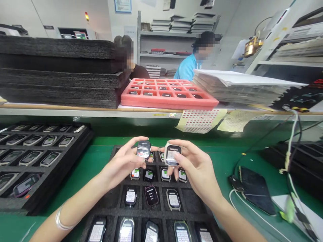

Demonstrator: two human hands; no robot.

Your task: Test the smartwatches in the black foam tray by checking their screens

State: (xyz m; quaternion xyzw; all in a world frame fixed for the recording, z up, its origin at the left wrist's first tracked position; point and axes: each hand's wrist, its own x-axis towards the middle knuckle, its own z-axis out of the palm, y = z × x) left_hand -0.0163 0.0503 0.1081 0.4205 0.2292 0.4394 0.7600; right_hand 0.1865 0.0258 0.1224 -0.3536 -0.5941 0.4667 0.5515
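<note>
My left hand (128, 154) is closed around a dark smartwatch case (143, 150), its glossy screen facing me. In my right hand (194, 159) is a smartwatch with a pale case (172, 155) and a lit white screen, the thumb lying on its display. Both watches are held up over a black foam tray (160, 215). Several strapless watches lie in the tray's compartments, many with lit screens, such as a purple-rimmed watch (151, 195) and a silver one (173, 199). My hands partly hide the tray's far row.
Another black foam tray (83, 137) of watches stands at left. On the shelf are stacked black foam (58, 72), a pink compartment tray (169, 103) and a paper stack (234, 84). A phone (256, 190) and cables lie at right. Two people are beyond the shelf.
</note>
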